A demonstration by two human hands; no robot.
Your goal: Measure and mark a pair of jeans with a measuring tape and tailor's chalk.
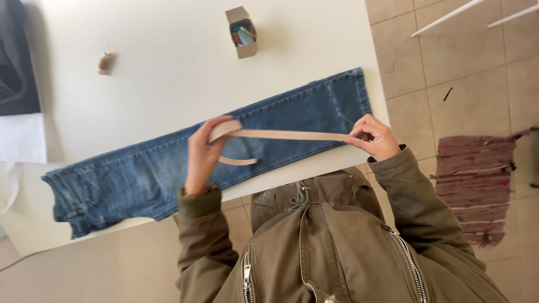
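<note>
A pair of blue jeans (168,168) lies folded lengthwise across the white table (163,84). A beige measuring tape (286,134) is stretched along the lower leg of the jeans. My left hand (203,154) pinches the tape near the middle of the leg, and the loose end curls below it. My right hand (375,136) presses the tape's other end down close to the hem at the right. Both sleeves are olive green.
A small open cardboard box (242,32) with coloured pieces stands at the back of the table. A little brown spool (104,62) lies at the back left. Dark fabric (17,56) covers the left edge. On the tiled floor to the right lies a striped rug (477,179).
</note>
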